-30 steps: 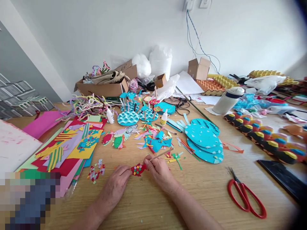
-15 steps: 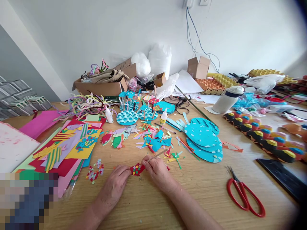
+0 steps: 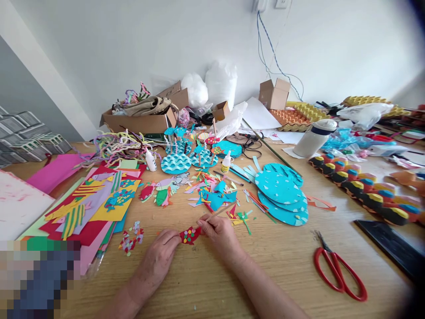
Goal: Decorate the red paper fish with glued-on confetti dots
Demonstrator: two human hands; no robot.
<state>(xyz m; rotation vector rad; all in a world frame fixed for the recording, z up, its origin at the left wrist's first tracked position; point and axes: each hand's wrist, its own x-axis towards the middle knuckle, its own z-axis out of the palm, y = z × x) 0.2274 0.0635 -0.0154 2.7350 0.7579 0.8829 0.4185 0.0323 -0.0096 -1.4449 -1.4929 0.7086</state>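
The red paper fish [image 3: 189,235], covered with coloured dots, lay near the front of the bench [image 3: 199,288] between the two hands. The left hand [image 3: 162,251] held its left end with fingers drawn together. The right hand [image 3: 219,235] gripped a thin stick [image 3: 222,213] at the fish's other end. Loose paper dots [image 3: 132,238] lay left of the left hand; red-handled scissors [image 3: 340,271] rested well off to the right.
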